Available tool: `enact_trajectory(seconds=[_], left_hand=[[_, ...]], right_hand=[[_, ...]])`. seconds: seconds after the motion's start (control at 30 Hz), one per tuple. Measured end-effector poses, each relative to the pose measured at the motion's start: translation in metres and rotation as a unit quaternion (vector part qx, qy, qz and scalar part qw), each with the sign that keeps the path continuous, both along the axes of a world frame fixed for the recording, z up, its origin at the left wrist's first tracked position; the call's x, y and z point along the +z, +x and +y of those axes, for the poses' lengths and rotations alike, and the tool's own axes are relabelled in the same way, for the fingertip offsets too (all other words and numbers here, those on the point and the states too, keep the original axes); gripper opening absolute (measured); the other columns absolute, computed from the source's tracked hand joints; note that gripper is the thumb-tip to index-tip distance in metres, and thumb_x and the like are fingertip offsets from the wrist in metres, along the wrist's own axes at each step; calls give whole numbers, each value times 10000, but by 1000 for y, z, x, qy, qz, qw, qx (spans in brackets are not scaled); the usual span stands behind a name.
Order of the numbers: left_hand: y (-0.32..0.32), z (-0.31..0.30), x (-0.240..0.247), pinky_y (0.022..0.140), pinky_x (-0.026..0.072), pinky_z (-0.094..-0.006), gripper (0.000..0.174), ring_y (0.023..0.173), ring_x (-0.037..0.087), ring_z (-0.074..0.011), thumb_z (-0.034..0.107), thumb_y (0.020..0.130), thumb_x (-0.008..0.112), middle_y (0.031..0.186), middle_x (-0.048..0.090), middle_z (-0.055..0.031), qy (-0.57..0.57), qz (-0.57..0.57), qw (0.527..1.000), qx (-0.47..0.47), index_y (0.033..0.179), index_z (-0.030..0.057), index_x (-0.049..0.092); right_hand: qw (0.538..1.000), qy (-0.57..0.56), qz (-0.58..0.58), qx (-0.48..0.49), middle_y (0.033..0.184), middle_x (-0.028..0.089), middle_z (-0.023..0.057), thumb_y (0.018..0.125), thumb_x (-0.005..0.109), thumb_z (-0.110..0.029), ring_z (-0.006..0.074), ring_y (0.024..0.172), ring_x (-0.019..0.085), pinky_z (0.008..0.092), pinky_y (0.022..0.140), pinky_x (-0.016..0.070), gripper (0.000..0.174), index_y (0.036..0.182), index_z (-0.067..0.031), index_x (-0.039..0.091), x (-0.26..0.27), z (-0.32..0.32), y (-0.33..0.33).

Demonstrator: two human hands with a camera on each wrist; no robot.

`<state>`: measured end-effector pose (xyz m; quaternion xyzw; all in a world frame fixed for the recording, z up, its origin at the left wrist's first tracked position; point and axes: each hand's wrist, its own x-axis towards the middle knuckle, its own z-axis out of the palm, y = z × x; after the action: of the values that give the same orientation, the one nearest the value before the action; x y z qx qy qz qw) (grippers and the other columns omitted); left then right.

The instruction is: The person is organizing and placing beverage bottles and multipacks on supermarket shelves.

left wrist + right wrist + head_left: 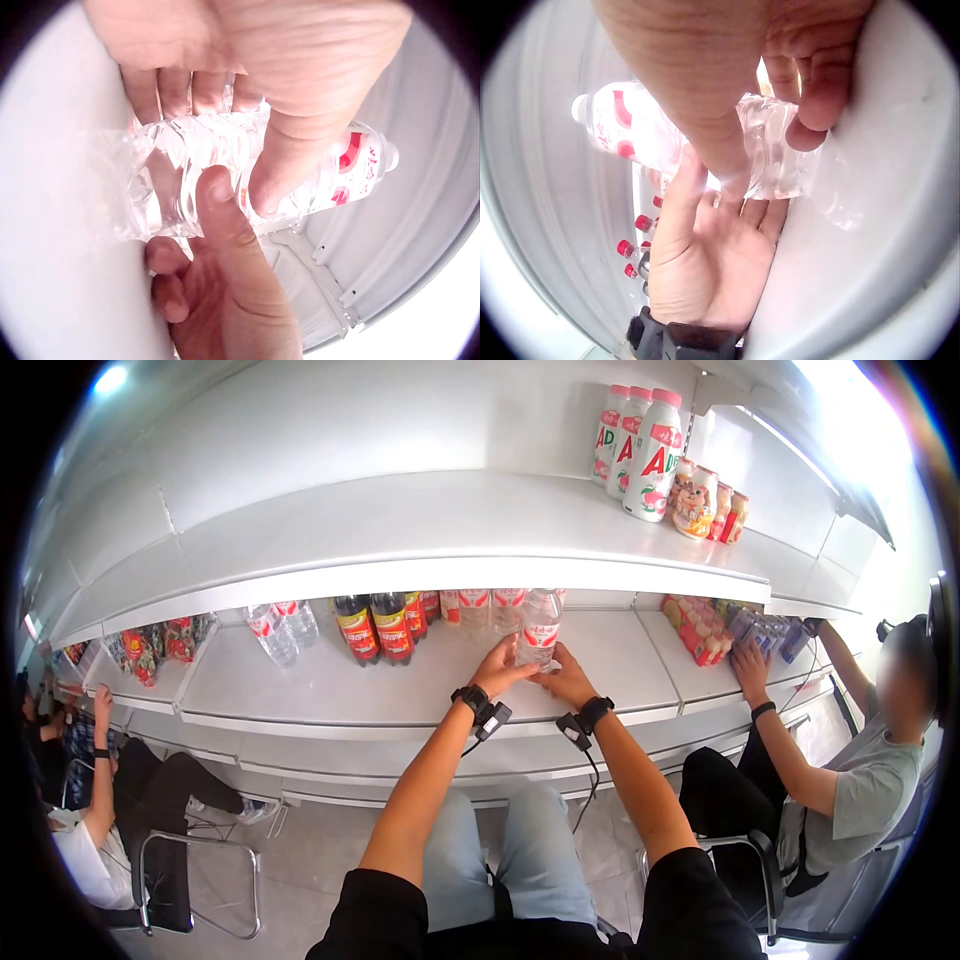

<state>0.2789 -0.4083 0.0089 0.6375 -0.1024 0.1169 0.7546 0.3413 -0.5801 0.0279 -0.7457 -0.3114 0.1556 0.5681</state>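
A clear water bottle with a red and white label stands on the middle white shelf. My left hand grips its lower part from the left, and my right hand grips it from the right. In the left wrist view my left thumb lies across the ribbed bottle, with the fingers behind it. The right wrist view shows my right thumb and fingers curled round the bottle's base; its label points away.
More water bottles and dark cola bottles stand behind and to the left. Tall white drink bottles occupy the upper shelf. A seated person's hand reaches for cans on the right. Another person sits on the left.
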Motion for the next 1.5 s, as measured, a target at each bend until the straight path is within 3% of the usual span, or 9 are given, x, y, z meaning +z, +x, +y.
enact_trajectory(seconds=[0.27,0.5,0.63,0.83,0.97,1.07,1.2,1.37,1.5], left_hand=[[-13,-10,13,992,427,-329,770,1195,508,-199,140,793,745,1329,492,-142,56,19,997,53,1406,-3,302],[-101,-44,26,903,479,-344,728,1099,574,-192,211,768,776,1209,581,-105,177,-29,978,109,1351,24,382],[-185,-72,83,841,490,-307,649,1052,582,-162,204,785,760,1160,595,-87,233,-71,964,106,1319,31,434],[-240,-100,205,715,487,-239,579,968,556,-97,225,825,733,1142,589,-50,256,-136,954,73,1298,17,472],[-226,-97,283,636,472,-242,636,923,559,-105,349,845,705,1079,613,-46,192,-106,975,35,1342,39,456],[-196,-84,338,672,473,-265,610,902,567,-113,448,855,658,1050,611,-54,149,-33,985,80,1288,52,492],[-138,-51,393,681,477,-258,539,924,597,-100,526,893,562,1064,610,-27,164,27,982,89,1196,83,519],[-58,-18,408,726,480,-312,582,952,597,-150,583,858,567,1065,609,-57,171,31,978,118,1189,107,522],[7,-3,408,736,477,-317,657,982,590,-193,562,842,597,1106,605,-100,112,-34,984,131,1278,83,483]], right_hand=[[992,-4,-110,-57,1216,591,193,723,787,-293,306,1155,556,386,964,424,718,1297,-33,445,-4,10,-16],[988,-19,-148,38,1096,638,127,697,818,-261,201,960,632,309,803,497,683,1250,-14,501,9,-45,-67],[991,-15,-85,99,1035,631,86,737,810,-258,97,836,631,254,677,509,697,1288,-11,462,64,-88,-148],[967,190,-105,134,1103,590,88,819,753,-267,117,929,609,272,716,515,785,1395,-21,280,166,-111,-213],[948,270,-105,133,1100,563,93,854,704,-345,97,943,571,259,718,495,719,1364,-13,321,248,-99,-209],[984,129,-83,96,1037,552,76,864,644,-473,84,794,531,232,626,443,700,1326,-11,394,315,-95,-185],[981,152,24,117,840,494,-33,892,553,-555,53,648,427,207,534,338,535,1126,-76,522,362,-59,-135],[987,147,-67,6,1055,571,91,855,558,-583,143,770,521,260,603,418,820,1411,-19,345,370,-7,-46],[983,149,-104,-33,1311,508,146,875,564,-494,236,1055,505,339,737,452,833,1486,-47,217,385,18,-7]])
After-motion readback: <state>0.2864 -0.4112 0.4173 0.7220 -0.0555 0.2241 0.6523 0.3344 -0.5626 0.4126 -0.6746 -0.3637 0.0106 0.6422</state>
